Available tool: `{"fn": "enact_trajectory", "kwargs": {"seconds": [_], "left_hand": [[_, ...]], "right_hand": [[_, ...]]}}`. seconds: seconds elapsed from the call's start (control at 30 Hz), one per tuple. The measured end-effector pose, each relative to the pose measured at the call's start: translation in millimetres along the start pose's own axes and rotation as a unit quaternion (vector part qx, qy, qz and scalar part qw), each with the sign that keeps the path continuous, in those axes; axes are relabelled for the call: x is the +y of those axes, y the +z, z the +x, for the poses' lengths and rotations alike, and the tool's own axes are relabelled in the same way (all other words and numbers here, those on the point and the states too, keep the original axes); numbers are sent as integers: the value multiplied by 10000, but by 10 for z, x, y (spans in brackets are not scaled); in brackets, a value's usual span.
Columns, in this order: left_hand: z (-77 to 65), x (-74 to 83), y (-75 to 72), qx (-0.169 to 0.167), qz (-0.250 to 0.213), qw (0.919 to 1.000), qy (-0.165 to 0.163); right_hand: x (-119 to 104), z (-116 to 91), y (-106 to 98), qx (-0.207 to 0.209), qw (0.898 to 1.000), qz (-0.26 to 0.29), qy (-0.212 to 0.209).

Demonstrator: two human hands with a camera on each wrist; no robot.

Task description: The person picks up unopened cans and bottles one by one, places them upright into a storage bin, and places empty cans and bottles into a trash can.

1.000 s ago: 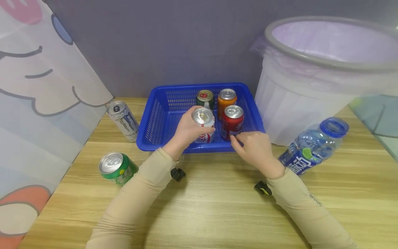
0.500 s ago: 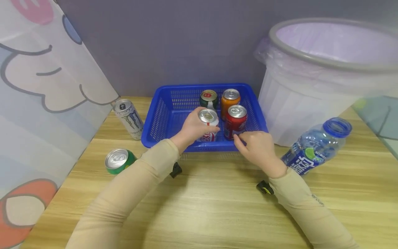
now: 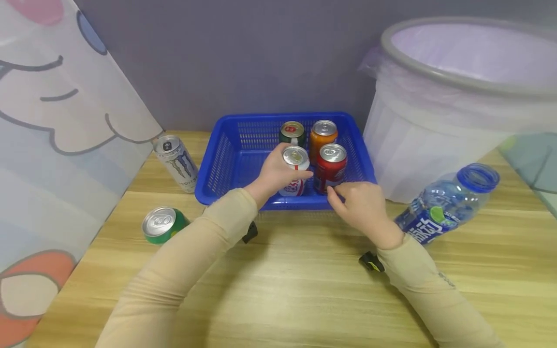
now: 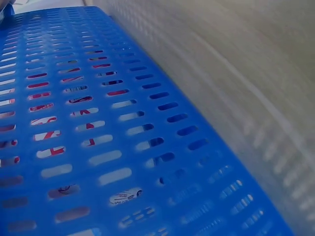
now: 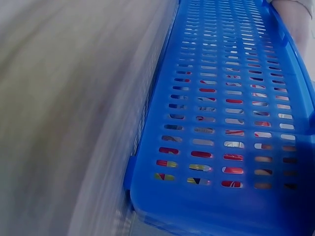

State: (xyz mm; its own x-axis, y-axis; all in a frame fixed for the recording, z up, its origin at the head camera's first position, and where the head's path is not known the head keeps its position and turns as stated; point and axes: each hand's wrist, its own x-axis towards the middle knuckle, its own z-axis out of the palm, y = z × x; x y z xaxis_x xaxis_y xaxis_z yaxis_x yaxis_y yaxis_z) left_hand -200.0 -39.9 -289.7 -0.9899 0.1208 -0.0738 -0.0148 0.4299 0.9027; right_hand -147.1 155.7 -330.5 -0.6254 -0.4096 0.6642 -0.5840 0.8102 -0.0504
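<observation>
My left hand (image 3: 275, 171) holds a white-and-red drink can (image 3: 295, 166) upright inside the blue plastic basket (image 3: 217, 159), its thumb across the can's front. My right hand (image 3: 359, 200) reaches over the basket's front right corner. Its curled fingers and thumb are at the lower part of a red can (image 3: 331, 166); the grip is partly hidden. Behind these two stand a dark green can (image 3: 292, 133) and an orange can (image 3: 323, 140). Both wrist views look along the outside of the slotted basket wall (image 4: 147, 113), with bits of the cans visible through the slots.
Left of the basket stand a grey-white energy drink can (image 3: 177, 164) and a green can (image 3: 164, 224). On the right are a large white bin (image 3: 404, 130) with a plastic liner and an uncapped clear blue bottle (image 3: 444, 212). A grey partition (image 3: 261, 58) rises behind.
The head view has shifted slightly. My left hand has moved the white-and-red can a little rightward, closer to the red can. My right hand stays in place at the basket corner.
</observation>
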Motion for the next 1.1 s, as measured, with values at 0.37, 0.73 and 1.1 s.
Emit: {"fn": "enact_trajectory", "kwargs": {"seconds": [0.37, 0.73, 1.1], "left_hand": [[26, -19, 48, 14, 141, 9997, -212], [1, 1, 47, -150, 526, 9985, -81], [3, -10, 42, -275, 1180, 9926, 122]], "right_hand": [[7, -7, -4, 27, 10000, 20, -24], [8, -3, -7, 74, 10000, 22, -24], [1, -2, -1, 89, 10000, 10, -4]]}}
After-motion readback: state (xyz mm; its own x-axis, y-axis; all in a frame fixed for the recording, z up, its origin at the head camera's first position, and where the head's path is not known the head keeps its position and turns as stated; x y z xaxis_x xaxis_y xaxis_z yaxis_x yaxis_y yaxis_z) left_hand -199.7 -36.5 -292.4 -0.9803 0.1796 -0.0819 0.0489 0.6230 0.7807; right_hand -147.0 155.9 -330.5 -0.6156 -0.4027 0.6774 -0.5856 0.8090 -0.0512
